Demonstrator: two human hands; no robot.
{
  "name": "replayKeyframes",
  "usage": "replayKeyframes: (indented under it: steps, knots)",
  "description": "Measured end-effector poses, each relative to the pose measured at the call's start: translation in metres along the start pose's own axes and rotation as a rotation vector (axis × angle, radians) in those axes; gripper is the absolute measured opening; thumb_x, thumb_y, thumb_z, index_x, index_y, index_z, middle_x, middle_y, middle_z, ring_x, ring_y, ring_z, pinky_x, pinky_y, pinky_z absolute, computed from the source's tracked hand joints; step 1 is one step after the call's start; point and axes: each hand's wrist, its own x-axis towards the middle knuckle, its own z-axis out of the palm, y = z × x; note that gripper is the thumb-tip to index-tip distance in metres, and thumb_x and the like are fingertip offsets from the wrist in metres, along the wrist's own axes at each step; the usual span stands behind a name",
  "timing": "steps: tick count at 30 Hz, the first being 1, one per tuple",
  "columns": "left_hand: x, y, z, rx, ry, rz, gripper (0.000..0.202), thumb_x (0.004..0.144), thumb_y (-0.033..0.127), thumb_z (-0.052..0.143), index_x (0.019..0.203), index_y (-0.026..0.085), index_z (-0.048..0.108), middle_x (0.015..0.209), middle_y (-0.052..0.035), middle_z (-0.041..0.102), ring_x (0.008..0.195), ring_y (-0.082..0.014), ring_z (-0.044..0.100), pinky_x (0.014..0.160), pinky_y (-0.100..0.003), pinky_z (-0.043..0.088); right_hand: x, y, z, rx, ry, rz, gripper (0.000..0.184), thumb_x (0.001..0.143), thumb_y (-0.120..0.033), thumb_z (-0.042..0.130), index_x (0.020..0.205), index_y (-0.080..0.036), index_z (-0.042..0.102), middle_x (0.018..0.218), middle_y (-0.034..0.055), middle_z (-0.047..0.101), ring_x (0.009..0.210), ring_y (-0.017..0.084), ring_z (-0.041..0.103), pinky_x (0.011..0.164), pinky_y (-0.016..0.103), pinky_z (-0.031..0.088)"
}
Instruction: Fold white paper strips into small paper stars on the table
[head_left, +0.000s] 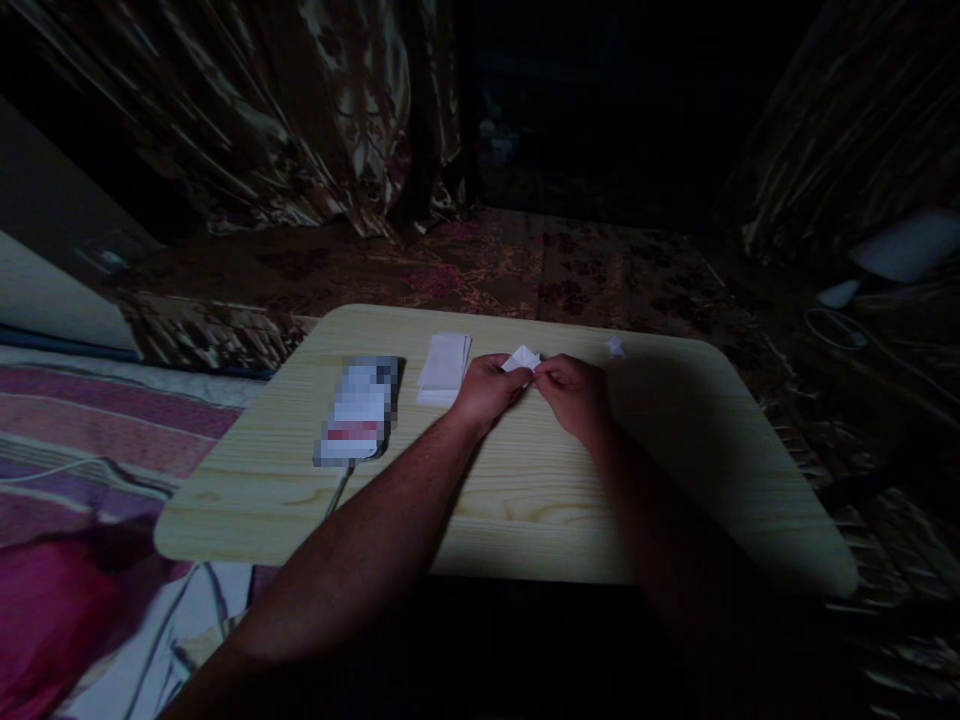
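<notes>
A small folded piece of white paper [523,357] is held between my two hands, just above the far middle of the wooden table [525,500]. My left hand [491,388] grips its left side, the thumb lying across the front. At its lower right edge, the thumb and fingers of my right hand [574,390] pinch the paper. Beside my left hand lies a stack of white paper sheets [444,365]. Farther right, near the back edge, rests a small folded white paper shape [616,347].
A phone-like device [356,410], blurred out, lies at the table's left with a cable [337,492] running off the front. Curtains [360,110] hang behind. A striped bed cover [112,420] is at the left, and a pale lamp [907,247] at the right.
</notes>
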Motion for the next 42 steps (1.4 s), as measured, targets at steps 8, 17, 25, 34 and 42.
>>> replayKeyframes:
  steps: [8,17,25,34,42]
  knots:
    - [0.0015,0.0026,-0.003,-0.068,-0.039,-0.026,0.017,0.062,0.024,0.07,0.057,0.014,0.058,0.048,0.0016,0.051,0.04,-0.0058,0.039,0.042,-0.023,0.023,0.0013,0.0008,-0.0026,-0.057,-0.018,-0.098,0.011,0.081,-0.026,0.057,0.076,-0.023,0.067,0.078,0.0028,0.069,0.071,0.016,0.062,0.069,0.027,0.047]
    - [0.0008,0.0065,-0.005,-0.109,-0.109,-0.065,0.015,0.062,0.022,0.069,0.058,0.013,0.059,0.049,0.0003,0.053,0.04,-0.0061,0.04,0.043,-0.024,0.026,0.0008,-0.0021,-0.0044,-0.056,-0.012,-0.137,0.013,0.081,-0.025,0.057,0.075,-0.022,0.068,0.077,0.003,0.068,0.07,0.016,0.061,0.068,0.027,0.046]
    - [-0.0008,0.0097,-0.0035,-0.118,-0.098,-0.076,0.019,0.062,0.027,0.073,0.064,0.012,0.062,0.053,-0.0015,0.057,0.041,-0.0067,0.043,0.043,-0.024,0.028,-0.0005,-0.0013,-0.0039,-0.048,0.003,-0.141,0.014,0.082,-0.027,0.057,0.074,-0.022,0.067,0.076,0.0026,0.068,0.068,0.014,0.061,0.066,0.025,0.046]
    - [0.0031,0.005,-0.0044,-0.115,-0.072,-0.076,0.016,0.062,0.023,0.07,0.059,0.012,0.06,0.051,-0.0013,0.056,0.039,-0.0063,0.043,0.041,-0.023,0.028,-0.0024,0.0013,0.002,0.037,0.041,-0.101,0.009,0.078,-0.028,0.061,0.077,-0.021,0.064,0.072,0.0014,0.069,0.065,0.014,0.064,0.063,0.024,0.048]
    - [0.0025,0.006,-0.0032,-0.115,-0.023,-0.064,0.02,0.064,0.027,0.073,0.064,0.012,0.06,0.054,-0.0006,0.058,0.041,-0.0059,0.044,0.041,-0.022,0.029,0.0023,-0.0041,0.0037,0.458,-0.053,0.312,0.021,0.078,-0.038,0.059,0.075,-0.018,0.059,0.063,0.0018,0.067,0.049,0.013,0.06,0.045,0.023,0.045]
